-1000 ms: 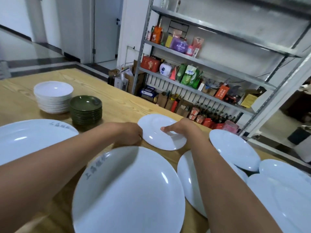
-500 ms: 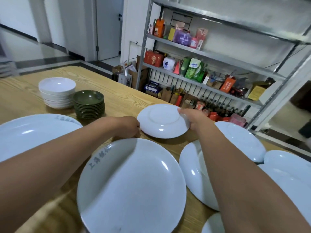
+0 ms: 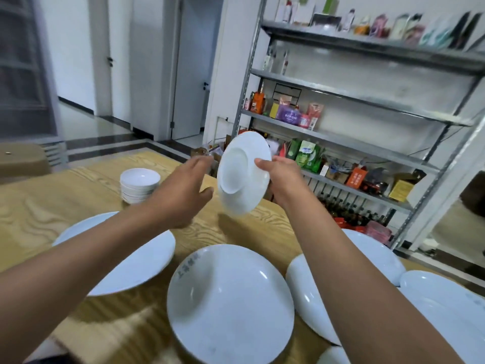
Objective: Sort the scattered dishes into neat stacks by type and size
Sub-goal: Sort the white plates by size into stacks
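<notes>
The small white plate (image 3: pixel 242 173) is held in the air above the far part of the wooden table (image 3: pixel 52 195), tipped steeply on edge so that its underside and foot ring face the camera. The right hand (image 3: pixel 282 177) grips its right rim, thumb on the underside, the other fingers hidden behind. The left hand (image 3: pixel 183 190) is just beside the plate's left edge, fingers spread and holding nothing; whether it touches the rim cannot be told.

Judgement: the step in hand is lifting one small plate out of the scatter for stacking. Large white plates (image 3: pixel 231 303) lie loose nearer the camera; a stack of white bowls (image 3: pixel 140 183) stands to the left. No stack of small plates shows. The next move calls for levelling the plate and choosing a clear spot to begin that stack.
</notes>
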The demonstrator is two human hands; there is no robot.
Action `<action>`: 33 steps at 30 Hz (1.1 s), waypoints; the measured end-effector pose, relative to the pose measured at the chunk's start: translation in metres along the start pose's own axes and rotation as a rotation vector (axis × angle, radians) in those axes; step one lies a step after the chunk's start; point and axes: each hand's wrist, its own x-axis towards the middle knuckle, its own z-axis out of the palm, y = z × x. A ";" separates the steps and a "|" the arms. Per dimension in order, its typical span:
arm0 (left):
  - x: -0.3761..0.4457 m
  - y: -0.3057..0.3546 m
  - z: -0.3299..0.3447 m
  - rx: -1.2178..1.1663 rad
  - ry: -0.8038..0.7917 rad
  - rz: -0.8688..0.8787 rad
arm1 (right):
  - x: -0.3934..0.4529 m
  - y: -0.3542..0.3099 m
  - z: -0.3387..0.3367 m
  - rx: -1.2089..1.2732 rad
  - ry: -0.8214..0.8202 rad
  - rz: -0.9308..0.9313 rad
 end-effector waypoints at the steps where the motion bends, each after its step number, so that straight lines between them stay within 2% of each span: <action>1: -0.006 -0.003 -0.013 0.019 0.053 0.007 | -0.013 -0.007 0.010 -0.063 -0.047 -0.082; 3: -0.024 -0.016 -0.041 0.080 0.160 0.039 | -0.047 -0.020 0.031 -0.287 -0.129 -0.340; 6: -0.058 -0.038 -0.078 0.156 0.316 0.097 | -0.092 -0.024 0.057 -0.773 -0.230 -0.829; 8: -0.079 -0.055 -0.098 0.224 0.303 0.130 | -0.112 -0.015 0.073 -0.949 -0.302 -1.116; 11: -0.105 -0.084 -0.112 0.271 0.154 0.160 | -0.130 0.001 0.093 -0.977 -0.361 -1.411; 14: -0.130 -0.109 -0.113 0.253 0.100 0.178 | -0.141 0.013 0.110 -0.861 -0.354 -1.574; 17: -0.148 -0.127 -0.106 0.276 0.107 0.160 | -0.149 0.030 0.125 -0.861 -0.375 -1.549; 19: -0.154 -0.135 -0.098 0.272 0.088 0.120 | -0.152 0.039 0.133 -0.975 -0.430 -1.485; 23: -0.164 -0.153 -0.077 0.271 -0.004 0.094 | -0.150 0.048 0.134 -1.227 -0.602 -1.126; 27: -0.169 -0.169 -0.065 0.186 -0.058 0.006 | -0.144 0.054 0.122 -1.242 -0.595 -1.000; 33: -0.160 -0.183 -0.055 0.120 -0.193 -0.037 | -0.134 0.063 0.105 -1.229 -0.533 -0.933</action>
